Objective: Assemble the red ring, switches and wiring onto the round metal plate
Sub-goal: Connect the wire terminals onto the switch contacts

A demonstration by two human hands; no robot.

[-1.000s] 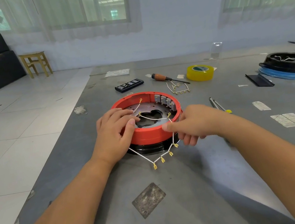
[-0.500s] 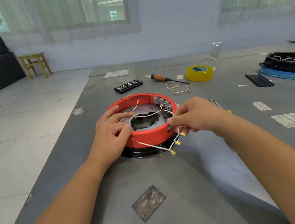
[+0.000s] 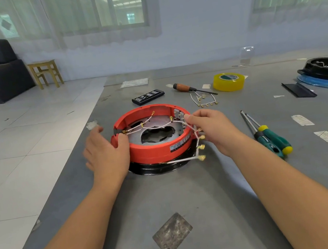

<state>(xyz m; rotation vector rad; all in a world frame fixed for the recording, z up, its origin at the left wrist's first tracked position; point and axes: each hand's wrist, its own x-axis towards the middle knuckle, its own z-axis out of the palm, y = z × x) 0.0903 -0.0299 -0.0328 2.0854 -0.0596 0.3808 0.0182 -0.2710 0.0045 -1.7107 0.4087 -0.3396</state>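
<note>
The red plastic ring (image 3: 154, 150) sits on the round metal plate (image 3: 171, 126), left hand (image 3: 105, 153) spread against it, right hand (image 3: 210, 128) pinching thin white wires (image 3: 159, 126).

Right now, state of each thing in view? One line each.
red ring: seated on the round metal plate, on a black base.
wiring: loose across the plate, terminals hanging over the ring's right side.
left hand: thumb on the ring's left rim, fingers straight.
right hand: pinches the wiring.
yellow tape roll: lying flat.
green screwdrivers: lying, untouched.
</note>
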